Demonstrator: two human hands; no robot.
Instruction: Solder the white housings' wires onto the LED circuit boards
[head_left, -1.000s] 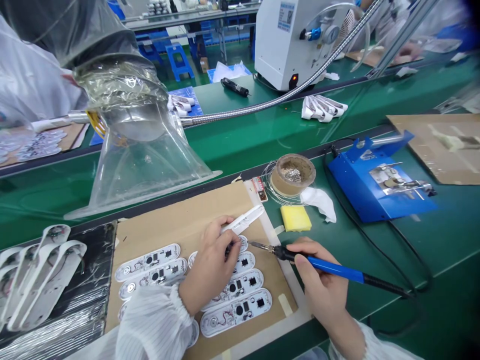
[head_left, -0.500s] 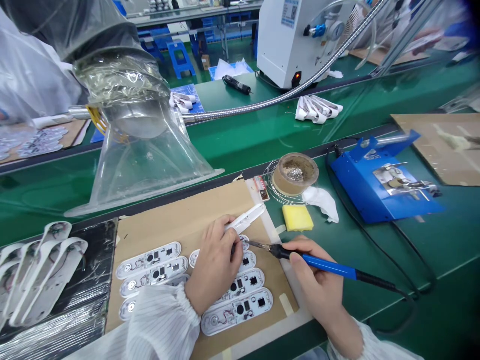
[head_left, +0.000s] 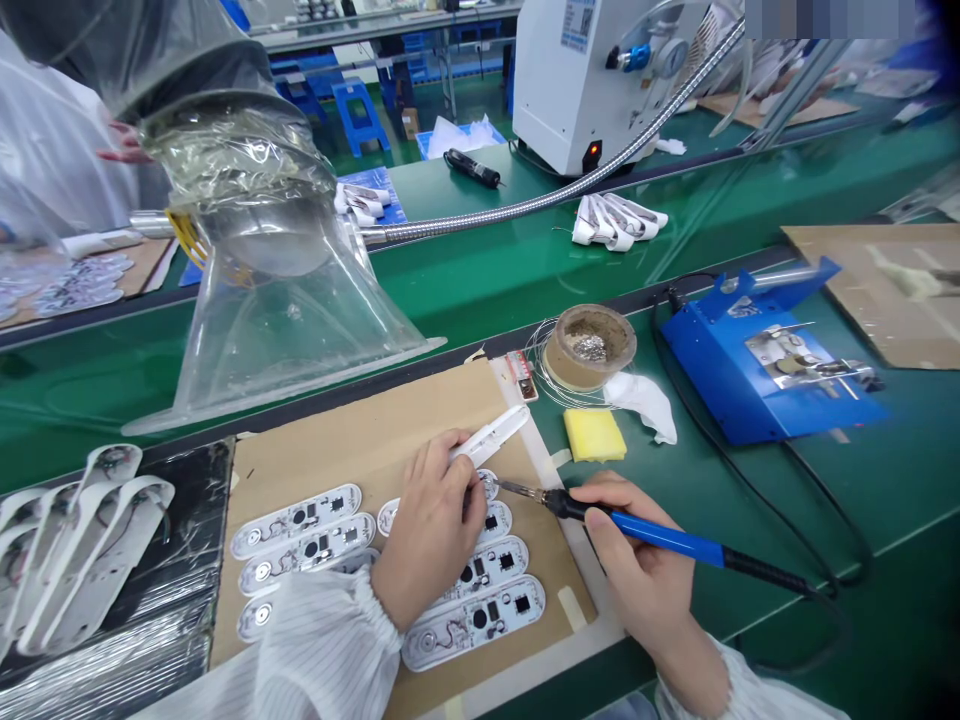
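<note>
My left hand grips white plastic tweezers and rests over white oblong circuit boards laid in rows on a brown cardboard sheet. My right hand holds a blue-handled soldering iron. Its metal tip points left and sits at the end of the topmost board, right beside my left fingertips. A black cord runs from the iron's handle to the right.
A clear fume hood on a flexible metal hose stands behind the cardboard. A solder-wire spool, yellow sponge, white rag and blue iron stand lie to the right. White housings are stacked at left. Another person's sleeve is at far left.
The soldering iron's tip has shifted slightly left toward my left fingertips. Both hands otherwise stay in place.
</note>
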